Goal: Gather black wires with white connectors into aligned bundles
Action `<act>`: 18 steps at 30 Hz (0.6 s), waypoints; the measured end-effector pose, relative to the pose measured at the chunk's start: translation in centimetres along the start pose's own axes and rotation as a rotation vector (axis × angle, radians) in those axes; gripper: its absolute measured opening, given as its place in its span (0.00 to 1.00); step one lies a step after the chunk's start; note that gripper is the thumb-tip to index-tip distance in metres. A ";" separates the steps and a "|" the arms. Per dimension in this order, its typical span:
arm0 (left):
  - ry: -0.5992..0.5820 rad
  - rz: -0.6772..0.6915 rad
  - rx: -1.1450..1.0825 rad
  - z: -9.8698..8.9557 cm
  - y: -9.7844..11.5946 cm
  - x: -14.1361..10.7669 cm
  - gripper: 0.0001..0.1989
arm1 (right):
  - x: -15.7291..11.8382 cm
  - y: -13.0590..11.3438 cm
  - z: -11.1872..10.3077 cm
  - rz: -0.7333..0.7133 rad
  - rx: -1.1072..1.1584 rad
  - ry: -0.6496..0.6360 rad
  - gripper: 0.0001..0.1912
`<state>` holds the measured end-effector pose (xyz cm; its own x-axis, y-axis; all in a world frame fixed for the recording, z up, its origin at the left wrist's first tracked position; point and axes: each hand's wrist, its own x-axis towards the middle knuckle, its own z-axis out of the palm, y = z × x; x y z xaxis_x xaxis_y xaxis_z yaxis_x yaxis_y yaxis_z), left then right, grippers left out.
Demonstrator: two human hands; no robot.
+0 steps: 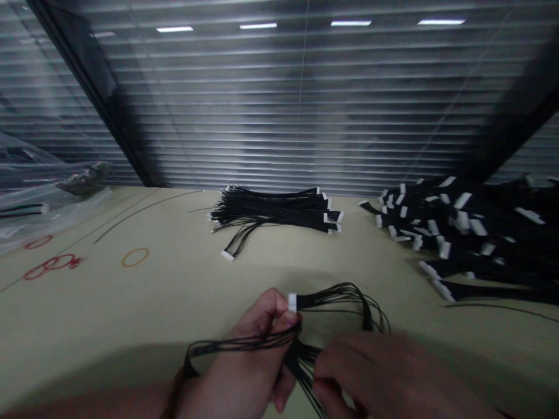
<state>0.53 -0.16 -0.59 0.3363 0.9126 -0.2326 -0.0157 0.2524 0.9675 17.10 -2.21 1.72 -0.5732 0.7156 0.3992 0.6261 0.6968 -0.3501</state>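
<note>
Our left hand (257,343) is pinching a white connector (292,302) between thumb and finger; our right hand (384,372) is clenching the black wires (338,297) of that same bunch, held just above the pale table (131,314); a tidy cable pile (275,212) is lying straight ahead, a bigger cable heap (463,233) to its right.

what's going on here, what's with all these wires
A person is handling a bunch of thin black wires with both hands. The left hand pinches a white connector at one end of the bunch, while the right hand holds the wires lower down. Farther along the tabletop lie a tidy bundle of similar wires and a bigger heap of them. An orange rubber band and red rubber bands lie to the left.
</note>
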 end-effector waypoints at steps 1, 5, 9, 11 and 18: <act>-0.005 0.008 0.011 0.0 0.0 -0.1 0.17 | -0.1 0.0 0.3 0.050 0.047 -0.020 0.09; -0.040 0.037 0.014 0.1 -0.2 -0.3 0.16 | 0.1 -0.2 0.8 0.218 0.200 -0.048 0.12; -0.063 0.013 0.062 0.2 0.0 -0.5 0.18 | 0.3 -0.5 0.9 0.282 0.236 -0.086 0.11; -0.068 -0.018 0.098 0.2 0.1 -0.7 0.18 | 0.4 -0.6 1.0 0.297 0.220 -0.129 0.09; -0.065 -0.021 0.068 0.5 0.4 -0.8 0.19 | 0.7 -0.9 1.1 0.239 0.132 -0.059 0.10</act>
<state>0.74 -0.91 0.07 0.3965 0.8840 -0.2477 0.0549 0.2464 0.9676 15.55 -2.27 1.36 -0.4496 0.8596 0.2429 0.6753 0.5051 -0.5375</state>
